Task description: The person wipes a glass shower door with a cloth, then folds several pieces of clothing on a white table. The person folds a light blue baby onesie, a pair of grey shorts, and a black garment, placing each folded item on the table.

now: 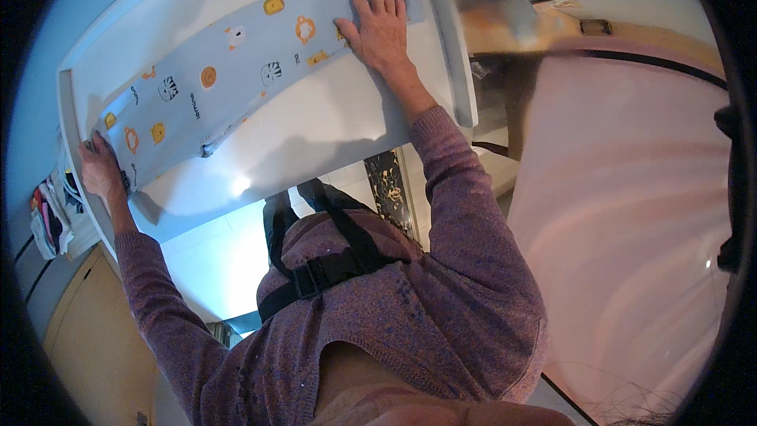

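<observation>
our grip's split, right hand point(382, 38) spread flat, left hand point(101, 170) at the other end, clamped or not we can't tell, and uneven pressure could rumple this blue cloth point(229, 83)!

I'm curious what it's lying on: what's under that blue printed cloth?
The blue cloth lies on a white surface, visible along its edges. Anything directly beneath the cloth is covered and can't be seen.
</observation>
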The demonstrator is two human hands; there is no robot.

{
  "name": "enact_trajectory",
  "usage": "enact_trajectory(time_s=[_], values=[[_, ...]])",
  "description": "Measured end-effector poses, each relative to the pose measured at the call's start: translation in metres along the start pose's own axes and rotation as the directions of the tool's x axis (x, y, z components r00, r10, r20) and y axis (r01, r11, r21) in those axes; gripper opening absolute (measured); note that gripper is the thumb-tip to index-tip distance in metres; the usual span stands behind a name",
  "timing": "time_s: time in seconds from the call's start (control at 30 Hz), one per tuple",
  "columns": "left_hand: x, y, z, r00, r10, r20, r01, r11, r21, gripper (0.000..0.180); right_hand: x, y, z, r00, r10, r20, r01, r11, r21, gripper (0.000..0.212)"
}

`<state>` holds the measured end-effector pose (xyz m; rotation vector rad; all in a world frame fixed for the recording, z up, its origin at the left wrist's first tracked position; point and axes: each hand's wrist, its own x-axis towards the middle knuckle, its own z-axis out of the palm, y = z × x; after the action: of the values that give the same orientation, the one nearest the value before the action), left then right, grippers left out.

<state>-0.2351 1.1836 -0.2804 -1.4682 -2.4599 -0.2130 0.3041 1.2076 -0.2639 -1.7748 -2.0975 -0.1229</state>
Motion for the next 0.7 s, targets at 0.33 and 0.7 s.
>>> enact_trajectory(time_s=[0.33,0.7], values=[[0.009,0.013,0.002,0.998,0.005,0.062,-0.005,1.0,-0.002,0.045,-0.042,-0.002,-0.025,0.986,0.053,0.156,-0.049,0.998,-0.031,0.067],[0.009,0.017,0.009,0.998,0.023,0.06,-0.023,1.0,-0.001,0.043,-0.017,0.032,-0.01,0.98,-0.01,0.198,0.028,0.996,-0.087,0.061]])
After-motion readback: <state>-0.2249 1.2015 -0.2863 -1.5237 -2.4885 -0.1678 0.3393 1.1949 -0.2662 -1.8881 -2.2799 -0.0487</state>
